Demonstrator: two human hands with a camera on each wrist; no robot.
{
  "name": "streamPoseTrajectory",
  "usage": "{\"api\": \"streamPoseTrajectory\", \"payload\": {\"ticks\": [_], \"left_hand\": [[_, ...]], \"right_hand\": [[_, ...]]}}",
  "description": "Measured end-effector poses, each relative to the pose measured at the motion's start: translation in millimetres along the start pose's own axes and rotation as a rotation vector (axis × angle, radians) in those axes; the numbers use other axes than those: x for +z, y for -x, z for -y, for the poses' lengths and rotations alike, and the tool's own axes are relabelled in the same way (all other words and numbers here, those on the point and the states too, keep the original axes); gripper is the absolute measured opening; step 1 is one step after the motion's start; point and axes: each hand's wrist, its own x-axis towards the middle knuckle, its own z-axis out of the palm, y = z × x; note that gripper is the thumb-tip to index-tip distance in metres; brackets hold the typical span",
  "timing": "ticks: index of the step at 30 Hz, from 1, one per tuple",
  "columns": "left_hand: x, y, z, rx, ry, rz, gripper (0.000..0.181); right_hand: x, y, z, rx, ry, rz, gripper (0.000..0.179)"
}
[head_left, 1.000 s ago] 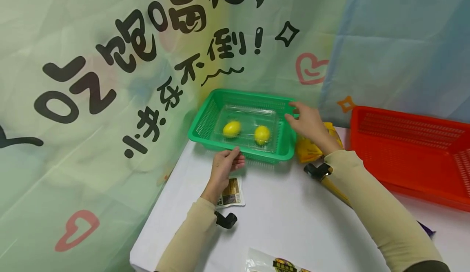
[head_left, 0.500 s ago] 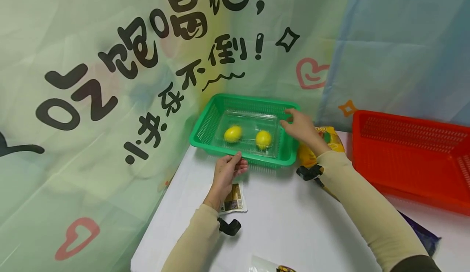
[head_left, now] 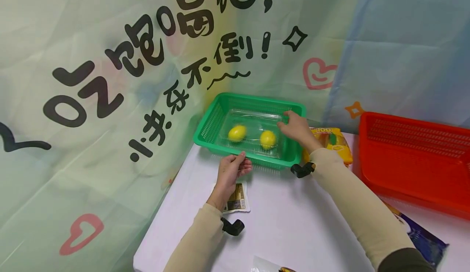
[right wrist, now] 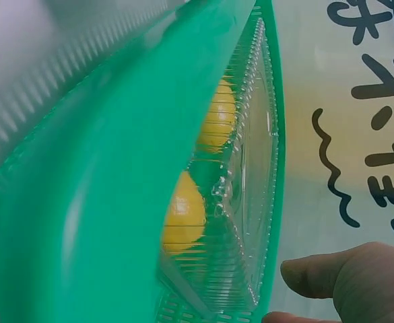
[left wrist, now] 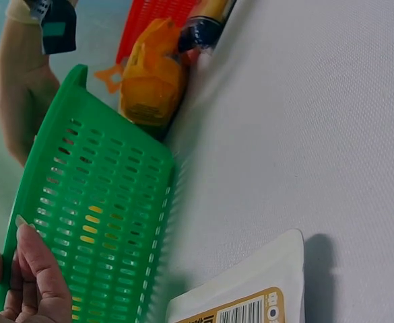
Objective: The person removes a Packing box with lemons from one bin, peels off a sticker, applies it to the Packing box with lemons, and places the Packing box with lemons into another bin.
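Backdrop: pale green-blue fabric, softly creased, printed with bold dark characters and hearts. Table: flat top under a finely woven white cloth, left edge running diagonally along the backdrop. Red basket: rectangular plastic with slotted walls, at the right. Green basket: smaller, rectangular plastic, with sloping slotted walls and a smooth rolled rim, at the table's far side. Clear container: thin transparent plastic, finely ribbed, lying inside the green basket. Yellow bag: glossy and crumpled, between the two baskets. Dark blue packet: shiny, elongated, near the red basket's front. Left hand: thumb and fingers pinch the green basket's near rim from either side. Right hand: thumb and fingers parted over the basket's right end, gripping nothing visible; contact with the container cannot be told. White pouch: flat, rectangular, printed label, partly beneath the left wrist. Two lemons: smooth yellow ovals, apart, seen through the ribbed plastic. Edges and room: the basket's back rim stands close to the backdrop; green floor shows between container and right wall; white cloth stretches between the forearms.
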Motion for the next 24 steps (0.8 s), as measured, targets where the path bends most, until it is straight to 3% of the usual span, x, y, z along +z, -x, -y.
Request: {"api": "streamPoseTrajectory", "payload": {"ticks": [10, 24], "left_hand": [[0.6, 0.5, -1.6, -0.021, -0.014, -0.007, 0.027], [-1.9, -0.7, 0.7, -0.009, -0.026, -0.003, 0.032]], "right_hand": [[8.8, -12.2, -2.9, 0.035, -0.017, -0.003, 0.066], [16.7, -14.2, 0.1, 0.059, -0.083, 0.000, 0.066]]}}
